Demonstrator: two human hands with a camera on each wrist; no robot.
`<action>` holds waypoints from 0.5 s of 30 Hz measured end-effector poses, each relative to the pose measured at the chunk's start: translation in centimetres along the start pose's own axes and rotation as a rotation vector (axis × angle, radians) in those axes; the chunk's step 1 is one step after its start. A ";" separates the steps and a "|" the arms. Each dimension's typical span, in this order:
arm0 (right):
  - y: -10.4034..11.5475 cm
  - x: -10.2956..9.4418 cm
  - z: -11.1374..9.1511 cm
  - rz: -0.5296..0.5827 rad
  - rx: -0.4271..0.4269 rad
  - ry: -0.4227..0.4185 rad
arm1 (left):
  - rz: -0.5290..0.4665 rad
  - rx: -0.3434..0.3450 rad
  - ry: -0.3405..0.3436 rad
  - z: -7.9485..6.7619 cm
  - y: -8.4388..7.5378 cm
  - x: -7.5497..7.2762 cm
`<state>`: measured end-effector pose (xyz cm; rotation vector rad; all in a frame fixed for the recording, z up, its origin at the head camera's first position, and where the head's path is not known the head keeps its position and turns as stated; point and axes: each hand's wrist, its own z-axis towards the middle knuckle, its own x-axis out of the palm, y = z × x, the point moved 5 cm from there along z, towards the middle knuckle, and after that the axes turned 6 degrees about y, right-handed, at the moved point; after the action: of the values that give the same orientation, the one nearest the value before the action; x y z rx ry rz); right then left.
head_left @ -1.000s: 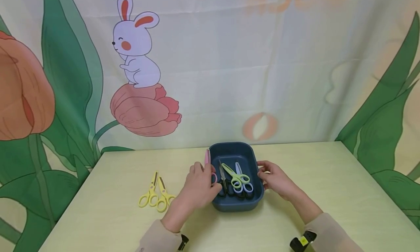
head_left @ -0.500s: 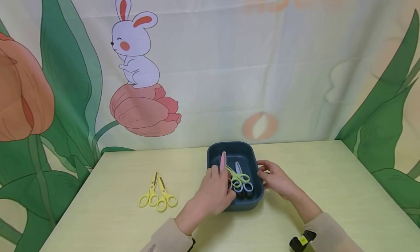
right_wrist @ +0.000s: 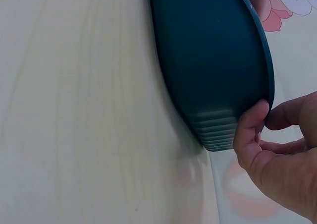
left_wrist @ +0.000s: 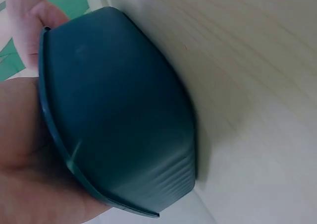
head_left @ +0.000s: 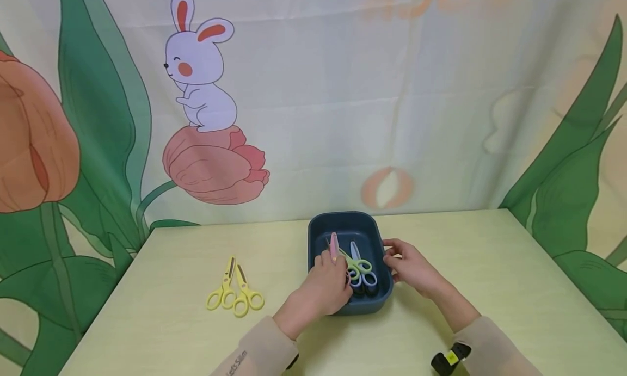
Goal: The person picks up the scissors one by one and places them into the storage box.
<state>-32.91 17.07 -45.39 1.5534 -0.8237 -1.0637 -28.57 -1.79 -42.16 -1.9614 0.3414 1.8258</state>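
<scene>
My left hand [head_left: 324, 282] reaches over the near left rim of a dark blue plastic bin [head_left: 350, 309]. It holds a pair of pink scissors [head_left: 334, 244] low inside, blades toward the far end; the handles are mostly hidden by the fingers. Beside them in the bin lie green scissors [head_left: 363, 265], light blue scissors [head_left: 356, 252] and some black-handled ones, partly covered. On the other side, my right hand [head_left: 413, 268] pinches the bin's right rim, thumb against the outer wall in the right wrist view. The left wrist view shows mainly the bin's outer wall [left_wrist: 119, 100].
Two pairs of yellow scissors [head_left: 228, 283] lie on the pale wooden table [head_left: 161, 310], left of the bin. Behind the table's back edge hangs a curtain [head_left: 313, 104] printed with a rabbit and tulips.
My left hand has carried the pink scissors rightward over the bin's left rim and lowered them among the other scissors. The right hand stays on the rim.
</scene>
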 end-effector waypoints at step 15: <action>-0.1 0.0 0.1 0.007 -0.012 0.004 | 0.034 -0.064 0.152 0.5 0.0 0.1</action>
<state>-33.02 17.09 -45.50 1.5414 -0.8173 -1.0583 -28.98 -1.59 -42.29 -2.1569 0.3693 1.7319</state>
